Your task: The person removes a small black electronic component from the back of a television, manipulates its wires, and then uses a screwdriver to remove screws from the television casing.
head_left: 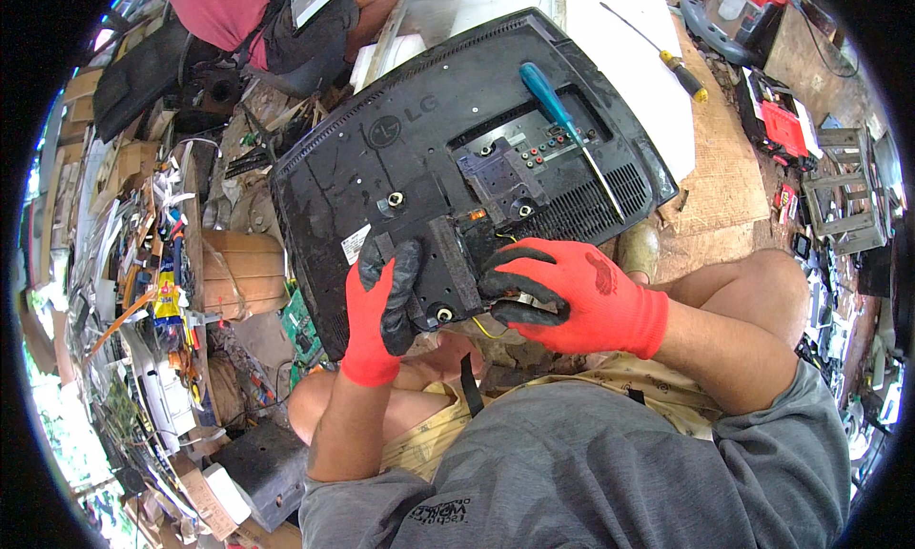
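Note:
A black flat-screen monitor or TV (343, 158) lies back side up before me, with screw posts and a port recess. My left hand (381, 311), in a red glove with black palm, grips a black bracket piece (445, 263) at its lower edge. My right hand (562, 296), gloved alike, is closed at that edge beside the bracket, round a small partly hidden metallic item that I cannot make out, near a thin yellow wire (491, 332). A teal-handled screwdriver (548, 96) lies across the panel's upper right.
A yellow-handled screwdriver (688, 80) lies at right on cardboard (724, 168), near a black and red case (783, 130). Piled scrap (157, 339), a cardboard box (238, 273) and a green circuit board (300, 325) are at left. A person in pink (214, 6) is beyond the panel.

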The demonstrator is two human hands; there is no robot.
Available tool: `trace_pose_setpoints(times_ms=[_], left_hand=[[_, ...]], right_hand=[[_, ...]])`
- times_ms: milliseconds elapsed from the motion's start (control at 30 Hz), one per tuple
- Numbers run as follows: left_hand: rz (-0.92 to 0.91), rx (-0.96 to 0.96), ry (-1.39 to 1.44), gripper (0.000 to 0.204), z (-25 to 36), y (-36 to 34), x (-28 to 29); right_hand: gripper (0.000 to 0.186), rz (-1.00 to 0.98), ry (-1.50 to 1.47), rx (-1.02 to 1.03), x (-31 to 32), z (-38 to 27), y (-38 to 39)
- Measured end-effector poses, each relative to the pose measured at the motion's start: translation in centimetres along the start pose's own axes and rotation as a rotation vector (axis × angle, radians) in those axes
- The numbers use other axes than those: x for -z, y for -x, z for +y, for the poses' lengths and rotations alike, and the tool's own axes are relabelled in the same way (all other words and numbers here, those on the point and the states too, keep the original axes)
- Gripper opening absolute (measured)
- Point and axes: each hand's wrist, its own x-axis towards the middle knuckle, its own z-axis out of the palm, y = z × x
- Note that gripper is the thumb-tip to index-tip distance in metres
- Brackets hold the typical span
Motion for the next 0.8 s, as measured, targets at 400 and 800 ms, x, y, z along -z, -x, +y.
trace_pose_setpoints(times_ms=[400,800], left_hand=[[-0.007,0.115,0.056,0.03,0.4,0.4,-0.9],[-0.137,0.346,0.467,0.041,-1.1,-0.1,-1.5]], right_hand=[[0.034,-0.042,-0.025,-0.012,-0.3,0.2,0.3],[0.024,0.139,-0.322,-0.14,-1.1,-0.1,0.3]])
